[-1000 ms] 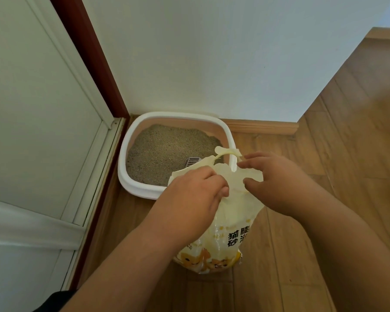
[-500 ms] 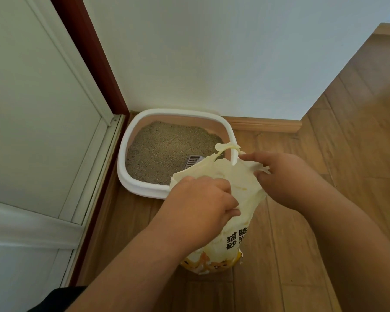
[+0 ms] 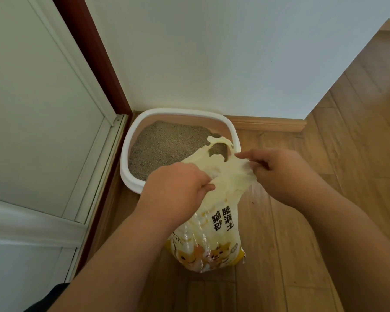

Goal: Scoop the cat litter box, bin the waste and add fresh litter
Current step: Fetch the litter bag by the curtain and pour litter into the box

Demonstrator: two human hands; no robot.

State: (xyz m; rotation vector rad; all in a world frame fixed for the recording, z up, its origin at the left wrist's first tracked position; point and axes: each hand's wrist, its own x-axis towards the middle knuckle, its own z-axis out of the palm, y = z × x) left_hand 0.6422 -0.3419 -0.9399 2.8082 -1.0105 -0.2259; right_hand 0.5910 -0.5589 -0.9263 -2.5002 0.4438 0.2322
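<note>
Both forearms (image 3: pixel 113 262) bare — dark garment (image 3: pixel 47 297) at lower left.

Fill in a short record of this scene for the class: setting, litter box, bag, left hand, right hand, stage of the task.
setting: corner of a wooden floor by a white wall
litter box: white rim, holds grey-brown litter
bag: yellow cat litter bag upright on the floor, touching the box's near rim
left hand: grips the bag's top
right hand: pinches the bag's top, pulling it apart
stage: bag being opened, not yet poured
</note>
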